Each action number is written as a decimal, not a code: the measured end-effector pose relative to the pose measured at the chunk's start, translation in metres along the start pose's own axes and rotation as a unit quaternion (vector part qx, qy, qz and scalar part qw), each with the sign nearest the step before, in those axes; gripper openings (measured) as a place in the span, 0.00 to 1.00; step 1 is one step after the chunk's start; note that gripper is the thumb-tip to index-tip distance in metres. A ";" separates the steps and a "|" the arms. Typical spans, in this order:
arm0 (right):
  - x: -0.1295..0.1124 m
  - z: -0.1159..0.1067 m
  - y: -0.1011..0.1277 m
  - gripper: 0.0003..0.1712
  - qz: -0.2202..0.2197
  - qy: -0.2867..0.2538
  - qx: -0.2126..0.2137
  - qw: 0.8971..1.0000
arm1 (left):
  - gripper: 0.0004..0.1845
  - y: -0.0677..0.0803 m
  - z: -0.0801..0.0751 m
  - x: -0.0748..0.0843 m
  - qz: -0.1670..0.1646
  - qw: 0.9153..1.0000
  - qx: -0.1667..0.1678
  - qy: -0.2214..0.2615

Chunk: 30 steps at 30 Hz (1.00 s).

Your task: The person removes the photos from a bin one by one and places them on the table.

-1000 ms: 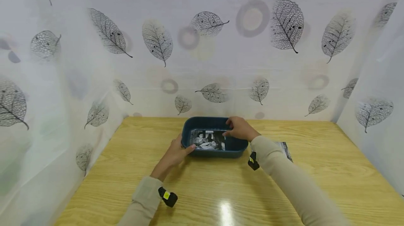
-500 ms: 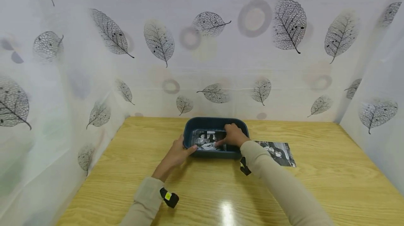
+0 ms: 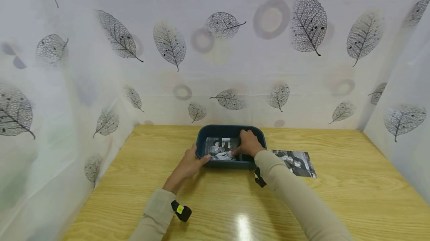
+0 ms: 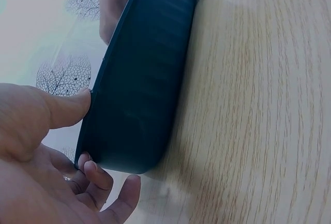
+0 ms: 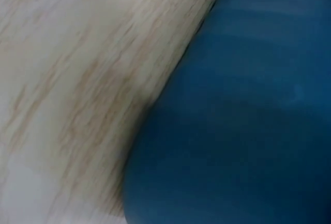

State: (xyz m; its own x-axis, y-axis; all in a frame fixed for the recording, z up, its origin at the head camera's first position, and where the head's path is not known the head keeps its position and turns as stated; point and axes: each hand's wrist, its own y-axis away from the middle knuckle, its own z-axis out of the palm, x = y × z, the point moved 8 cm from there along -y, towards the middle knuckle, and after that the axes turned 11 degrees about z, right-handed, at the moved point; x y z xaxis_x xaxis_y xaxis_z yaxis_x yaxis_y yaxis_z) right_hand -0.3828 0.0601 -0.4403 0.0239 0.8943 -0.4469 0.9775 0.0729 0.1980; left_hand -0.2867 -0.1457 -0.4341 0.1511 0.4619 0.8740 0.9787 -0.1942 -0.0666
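- Blue tray [image 3: 231, 129] on the wooden counter [image 3: 336, 196]: left hand [image 3: 188, 164] grips its left end, thumb on the rim.
- Right hand [image 3: 248, 144] presses a photo [image 3: 220, 148] inside, fingers bent; likely settling it flat.
- Next move probably needs the second photo [image 3: 295, 162], right of the tray.

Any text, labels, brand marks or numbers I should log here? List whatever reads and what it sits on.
None can be read in any view.
Black-and-white photo in the dark blue tray: figures only, no caption legible.
Second photo on the wooden table: picture only, too small for any print.
Yellow tag on the left wrist strap: too small to read.
Tray wall: plain, no mark seen.
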 end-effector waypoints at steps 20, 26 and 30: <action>-0.006 -0.023 0.009 0.24 -0.004 -0.090 0.038 0.995 | 0.42 0.001 0.000 0.000 -0.014 1.000 0.003 -0.009; -0.005 -0.028 0.013 0.23 -0.019 -0.116 0.040 0.992 | 0.40 0.001 0.001 0.003 0.002 1.000 0.003 0.001; -0.005 -0.033 0.011 0.23 -0.038 -0.131 0.047 0.989 | 0.40 0.000 0.001 0.004 0.003 1.000 0.004 0.005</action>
State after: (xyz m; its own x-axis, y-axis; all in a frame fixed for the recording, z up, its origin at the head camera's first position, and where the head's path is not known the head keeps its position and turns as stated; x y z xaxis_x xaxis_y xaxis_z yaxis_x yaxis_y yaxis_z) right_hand -0.3785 0.0707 -0.4073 -0.0087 0.7412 -0.6712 0.9935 0.0828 0.0786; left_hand -0.2858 -0.1429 -0.4309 0.1552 0.4525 0.8781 0.9788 -0.1905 -0.0748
